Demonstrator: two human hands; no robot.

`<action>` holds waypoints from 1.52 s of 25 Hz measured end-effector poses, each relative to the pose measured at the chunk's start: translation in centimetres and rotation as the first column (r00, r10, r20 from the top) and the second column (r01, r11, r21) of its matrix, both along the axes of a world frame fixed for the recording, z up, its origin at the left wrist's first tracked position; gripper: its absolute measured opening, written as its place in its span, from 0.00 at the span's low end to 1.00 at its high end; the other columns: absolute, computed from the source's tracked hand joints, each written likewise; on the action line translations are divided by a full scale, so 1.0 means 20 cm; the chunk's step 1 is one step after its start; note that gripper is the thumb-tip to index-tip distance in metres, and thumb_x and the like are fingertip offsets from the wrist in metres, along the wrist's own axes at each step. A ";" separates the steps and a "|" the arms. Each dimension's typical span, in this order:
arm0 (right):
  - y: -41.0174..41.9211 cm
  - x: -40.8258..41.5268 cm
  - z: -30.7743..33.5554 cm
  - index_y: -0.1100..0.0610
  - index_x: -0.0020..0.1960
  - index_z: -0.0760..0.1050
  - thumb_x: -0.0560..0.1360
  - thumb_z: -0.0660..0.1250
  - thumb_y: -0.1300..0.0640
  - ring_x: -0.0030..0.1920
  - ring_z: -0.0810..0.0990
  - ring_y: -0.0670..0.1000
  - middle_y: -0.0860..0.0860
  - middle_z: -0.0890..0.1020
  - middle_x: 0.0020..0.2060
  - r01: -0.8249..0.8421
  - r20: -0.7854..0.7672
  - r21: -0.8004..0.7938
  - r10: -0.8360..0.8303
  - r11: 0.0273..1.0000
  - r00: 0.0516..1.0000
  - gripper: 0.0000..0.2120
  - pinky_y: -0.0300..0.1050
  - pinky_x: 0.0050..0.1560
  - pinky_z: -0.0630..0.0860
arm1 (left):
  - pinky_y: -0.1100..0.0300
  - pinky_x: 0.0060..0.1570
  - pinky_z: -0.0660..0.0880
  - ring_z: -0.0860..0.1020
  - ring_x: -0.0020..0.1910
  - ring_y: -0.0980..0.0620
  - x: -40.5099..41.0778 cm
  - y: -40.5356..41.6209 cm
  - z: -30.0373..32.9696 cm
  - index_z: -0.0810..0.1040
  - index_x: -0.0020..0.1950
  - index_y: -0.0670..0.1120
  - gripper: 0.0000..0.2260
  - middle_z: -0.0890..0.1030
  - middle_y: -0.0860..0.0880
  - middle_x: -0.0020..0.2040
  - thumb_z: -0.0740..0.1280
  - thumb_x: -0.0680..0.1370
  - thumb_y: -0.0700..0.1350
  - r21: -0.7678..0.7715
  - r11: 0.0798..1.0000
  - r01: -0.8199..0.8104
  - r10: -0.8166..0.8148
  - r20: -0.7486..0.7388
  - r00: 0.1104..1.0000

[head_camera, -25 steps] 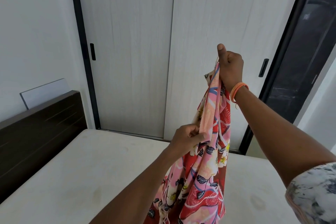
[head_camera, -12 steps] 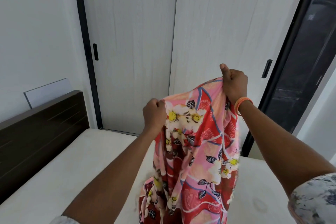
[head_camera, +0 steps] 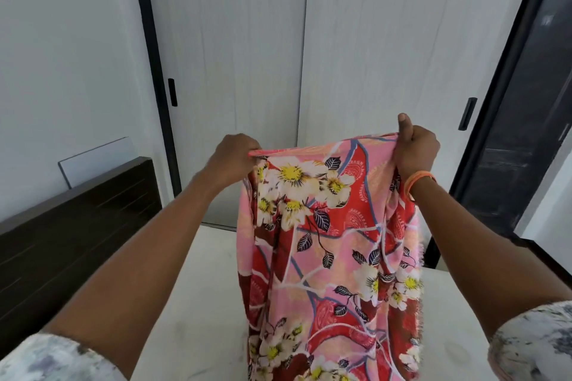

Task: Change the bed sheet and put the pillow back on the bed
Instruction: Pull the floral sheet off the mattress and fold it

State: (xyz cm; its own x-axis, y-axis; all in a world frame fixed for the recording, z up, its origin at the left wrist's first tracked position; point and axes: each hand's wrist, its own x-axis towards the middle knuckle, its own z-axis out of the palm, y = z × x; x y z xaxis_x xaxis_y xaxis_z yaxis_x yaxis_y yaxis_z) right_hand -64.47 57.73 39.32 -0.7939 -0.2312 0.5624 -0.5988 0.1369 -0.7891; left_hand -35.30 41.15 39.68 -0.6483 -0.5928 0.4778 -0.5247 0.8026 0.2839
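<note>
Sheet [head_camera: 331, 241] held up at centre frame, floral print in red, pink and white, top edge stretched nearly level between both hands, the rest hanging down past the bottom edge of the view. Hangs in front of the bare mattress [head_camera: 204, 297]; whether its lower part touches the mattress cannot be told.

Left hand [head_camera: 232, 161] at about 10 o'clock from the sheet's middle, fingers curled over the top left corner, pinching the hem. Right hand [head_camera: 416, 151] at about 1 o'clock, fist closed round the top right corner, thumb sticking straight up. Orange band [head_camera: 418, 181] on the right wrist. Pale patterned sleeves at both lower corners of the frame.

Dark wooden headboard [head_camera: 71, 232] at 9 o'clock, along the mattress's left side. White panel [head_camera: 96, 158] just above it, leaning on the wall. Pale wardrobe doors [head_camera: 309, 56] at 12 o'clock, behind the hands, with a black handle [head_camera: 172, 92] on the left door and another [head_camera: 467, 113] on the right. Dark doorway [head_camera: 523, 120] at 3 o'clock. No pillow in view.
</note>
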 end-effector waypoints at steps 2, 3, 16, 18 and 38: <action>-0.02 0.00 -0.01 0.59 0.29 0.61 0.79 0.57 0.36 0.26 0.60 0.49 0.53 0.65 0.24 -0.002 0.013 -0.001 0.002 1.000 1.000 0.30 0.46 0.28 0.59 | 0.60 0.47 0.75 0.81 0.45 0.50 -0.03 -0.01 -0.10 0.85 0.48 0.43 0.05 0.85 0.48 0.45 0.70 0.76 0.39 0.241 0.969 -0.053 0.104 -0.201 0.974; -0.03 0.00 -0.01 0.59 0.29 0.61 0.79 0.57 0.37 0.26 0.60 0.49 0.52 0.65 0.24 0.000 0.017 -0.001 0.000 1.000 1.000 0.30 0.45 0.28 0.59 | 0.58 0.48 0.77 0.81 0.45 0.49 -0.04 -0.02 -0.12 0.85 0.47 0.45 0.05 0.85 0.48 0.45 0.70 0.75 0.38 0.452 0.892 -0.002 0.165 -0.321 0.932; -0.11 -0.02 -0.09 0.62 0.40 0.73 0.83 0.49 0.42 0.45 0.78 0.63 0.62 0.81 0.42 0.082 0.111 0.010 -0.082 0.997 0.990 0.27 0.47 0.40 0.63 | 0.49 0.45 0.75 0.75 0.37 0.44 -0.07 0.11 -0.04 0.66 0.37 0.41 0.11 0.74 0.42 0.37 0.51 0.67 0.27 0.887 0.356 0.294 0.331 -0.414 0.848; -0.16 0.12 -0.07 0.60 0.41 0.76 0.82 0.46 0.41 0.46 0.80 0.62 0.59 0.82 0.42 -0.030 0.074 -0.064 0.035 0.997 0.997 0.29 0.49 0.42 0.69 | 0.44 0.47 0.78 0.78 0.38 0.39 -0.13 0.18 -0.02 0.69 0.39 0.39 0.06 0.74 0.41 0.36 0.56 0.68 0.31 0.861 0.297 0.413 0.272 -0.491 0.828; -0.17 0.52 0.11 0.52 0.27 0.63 0.76 0.50 0.30 0.22 0.66 0.51 0.45 0.64 0.20 -0.055 -0.749 0.325 0.292 0.944 0.594 0.31 0.38 0.27 0.52 | 0.50 0.41 0.79 0.82 0.42 0.48 -0.11 0.24 -0.04 0.78 0.49 0.43 0.05 0.83 0.46 0.43 0.70 0.75 0.40 0.408 0.841 0.356 -0.157 -0.445 0.881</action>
